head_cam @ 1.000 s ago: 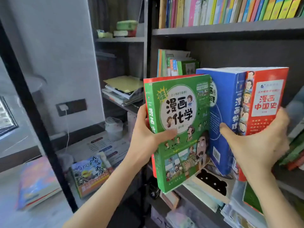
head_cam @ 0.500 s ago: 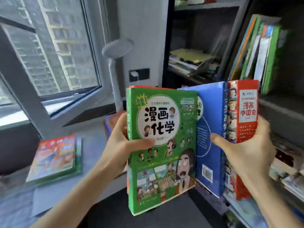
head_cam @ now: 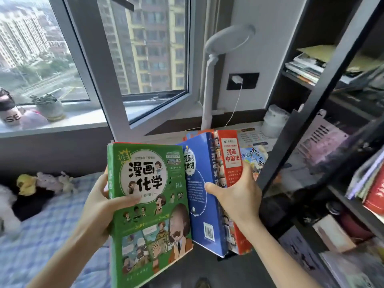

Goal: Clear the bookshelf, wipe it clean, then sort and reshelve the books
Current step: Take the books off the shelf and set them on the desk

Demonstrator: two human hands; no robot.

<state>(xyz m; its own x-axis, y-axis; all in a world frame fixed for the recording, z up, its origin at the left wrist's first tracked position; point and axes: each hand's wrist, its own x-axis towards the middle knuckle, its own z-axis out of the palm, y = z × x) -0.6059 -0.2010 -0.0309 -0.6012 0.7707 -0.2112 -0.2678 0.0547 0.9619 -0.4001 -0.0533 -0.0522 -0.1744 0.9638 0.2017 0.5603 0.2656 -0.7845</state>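
I hold two lots of comic book sets upright in front of me, away from the dark bookshelf on the right. My left hand grips the green boxed set, thumb across its front cover; a red edge shows behind it. My right hand grips the blue set and the red-orange set together, thumb on the blue cover and fingers round the red one. Stacks of books and papers lie on the shelf.
A desk surface behind the books carries a colourful book, a white lamp and a white roll. A charger sits plugged into the wall socket. An open window is ahead. A checked bed with soft toys lies left.
My view has swung left from the shelf toward the window and bed. Both hands have carried the books off the shelf and lower, keeping the same grips.
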